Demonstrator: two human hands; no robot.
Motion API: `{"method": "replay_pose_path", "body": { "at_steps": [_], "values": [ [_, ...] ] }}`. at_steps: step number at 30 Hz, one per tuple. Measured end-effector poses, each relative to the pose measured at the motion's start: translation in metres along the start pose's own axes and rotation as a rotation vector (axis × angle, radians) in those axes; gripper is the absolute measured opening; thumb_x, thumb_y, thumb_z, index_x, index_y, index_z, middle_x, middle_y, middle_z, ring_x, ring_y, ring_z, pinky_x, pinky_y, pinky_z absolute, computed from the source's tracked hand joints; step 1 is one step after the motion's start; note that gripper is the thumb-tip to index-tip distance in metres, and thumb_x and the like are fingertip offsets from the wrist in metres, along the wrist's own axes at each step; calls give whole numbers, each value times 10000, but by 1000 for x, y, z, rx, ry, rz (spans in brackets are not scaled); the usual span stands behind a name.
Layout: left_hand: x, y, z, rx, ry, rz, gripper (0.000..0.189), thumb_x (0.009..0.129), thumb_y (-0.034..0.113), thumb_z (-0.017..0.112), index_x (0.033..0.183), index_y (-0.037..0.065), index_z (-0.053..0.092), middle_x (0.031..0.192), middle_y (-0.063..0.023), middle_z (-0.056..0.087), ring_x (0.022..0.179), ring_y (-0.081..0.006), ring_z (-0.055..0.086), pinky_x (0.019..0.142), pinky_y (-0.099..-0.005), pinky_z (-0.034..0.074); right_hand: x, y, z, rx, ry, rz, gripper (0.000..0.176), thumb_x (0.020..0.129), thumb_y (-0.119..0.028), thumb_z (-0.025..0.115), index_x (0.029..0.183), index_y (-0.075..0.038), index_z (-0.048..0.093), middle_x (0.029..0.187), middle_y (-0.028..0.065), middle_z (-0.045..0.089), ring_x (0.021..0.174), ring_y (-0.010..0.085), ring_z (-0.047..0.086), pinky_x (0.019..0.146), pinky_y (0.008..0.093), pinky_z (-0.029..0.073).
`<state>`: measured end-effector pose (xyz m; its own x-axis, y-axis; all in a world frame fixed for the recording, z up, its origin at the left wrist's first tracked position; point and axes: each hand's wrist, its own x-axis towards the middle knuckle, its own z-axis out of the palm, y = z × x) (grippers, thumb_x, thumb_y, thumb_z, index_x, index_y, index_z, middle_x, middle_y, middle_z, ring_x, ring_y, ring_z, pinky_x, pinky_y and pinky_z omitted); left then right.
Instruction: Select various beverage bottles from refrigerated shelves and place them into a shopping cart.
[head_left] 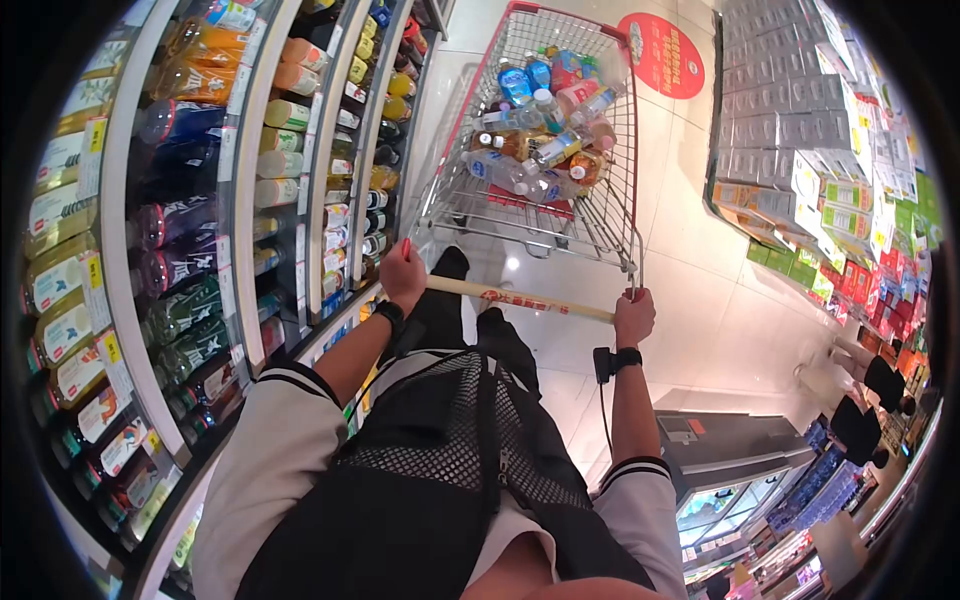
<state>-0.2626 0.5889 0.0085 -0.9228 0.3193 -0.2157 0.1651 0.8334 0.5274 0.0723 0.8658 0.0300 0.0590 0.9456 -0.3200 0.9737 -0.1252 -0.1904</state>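
Observation:
A wire shopping cart (637, 150) with red trim stands in front of me, its pale handle bar (455, 286) running across between my hands. My left hand (403, 276) is closed around the left end of the cart's handle. At the right end, my right hand (634, 317) grips the cart too, fingers wrapped round near the corner. Inside the basket lies a jumbled heap of drink bottles (555, 150), some clear, some amber, some with blue labels. Both wrists wear dark bands; a small black box sits by the right one.
Close on my left rise shelves (125, 200) packed with bottled drinks. Stacked boxed goods (785, 130) stand to the right beyond the tiled floor (690, 240). A grey cabinet (725, 445) is near my right elbow. Two people (858, 425) are farther right. A red round floor sticker (665, 55) lies beside the cart.

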Motion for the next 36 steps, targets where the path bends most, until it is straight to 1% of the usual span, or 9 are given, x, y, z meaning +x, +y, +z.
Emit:
{"method": "replay_pose_path", "body": {
  "at_steps": [4, 5, 14, 16, 17, 22, 26, 34, 36],
  "values": [
    [41, 10, -9, 27, -20, -32, 184, 923, 232, 637, 911, 59, 699, 811, -226, 688, 803, -459, 665, 683, -536, 516, 7, -30, 8, -37, -2, -7, 191, 783, -147, 656, 974, -155, 667, 906, 90, 737, 870, 348, 719, 789, 488, 560],
    [49, 17, -11, 6, 35, -42, 173, 920, 233, 639, 906, 72, 699, 814, -228, 689, 802, -456, 668, 675, -542, 516, 7, -36, 10, -6, 7, -25, 190, 786, -144, 656, 976, -140, 654, 916, 97, 728, 887, 349, 716, 800, 498, 555],
    [136, 29, -26, -21, -68, -69, 173, 905, 221, 612, 919, 62, 679, 827, -250, 685, 834, -482, 655, 721, -570, 515, 25, -98, 29, -20, 6, -32, 186, 804, -154, 656, 986, -119, 639, 949, 112, 723, 919, 349, 710, 815, 497, 548],
    [147, 33, -27, 32, -62, -80, 178, 911, 219, 600, 920, 61, 680, 839, -250, 689, 838, -482, 657, 735, -576, 516, 26, -106, 27, 7, 11, -68, 194, 816, -169, 657, 1000, -109, 643, 949, 119, 725, 922, 362, 708, 814, 501, 546],
    [156, 31, -26, 19, -54, -56, 184, 913, 222, 597, 918, 57, 680, 847, -251, 691, 841, -483, 657, 742, -577, 517, 30, -112, 30, -14, -5, -14, 203, 825, -187, 656, 1010, -104, 647, 953, 123, 730, 924, 372, 706, 812, 500, 545],
    [183, 35, -31, -58, -32, -18, 202, 918, 230, 594, 907, 47, 679, 862, -260, 691, 843, -487, 659, 750, -574, 522, 43, -134, 35, 36, -16, -45, 198, 829, -189, 647, 1005, -99, 655, 956, 131, 732, 919, 369, 706, 813, 500, 545],
    [179, 32, -28, -2, -34, -52, 204, 918, 227, 594, 892, 40, 672, 824, -266, 682, 835, -501, 650, 739, -571, 519, 57, -137, 32, 33, -46, -63, 184, 823, -169, 643, 990, -92, 651, 960, 124, 729, 913, 354, 705, 820, 495, 542],
    [149, 26, -17, -87, 90, -35, 176, 912, 218, 598, 874, 57, 659, 778, -247, 675, 791, -478, 658, 694, -578, 507, 78, -132, 28, 65, -71, -152, 166, 812, -149, 641, 963, -77, 643, 941, 127, 719, 897, 349, 693, 811, 484, 531],
    [139, 22, -12, -16, 103, -22, 154, 908, 211, 597, 873, 77, 665, 778, -242, 678, 794, -479, 661, 688, -586, 507, 89, -124, 29, 95, -50, -248, 154, 809, -144, 645, 937, -61, 647, 895, 141, 706, 870, 354, 689, 784, 485, 522]
  ]
}}
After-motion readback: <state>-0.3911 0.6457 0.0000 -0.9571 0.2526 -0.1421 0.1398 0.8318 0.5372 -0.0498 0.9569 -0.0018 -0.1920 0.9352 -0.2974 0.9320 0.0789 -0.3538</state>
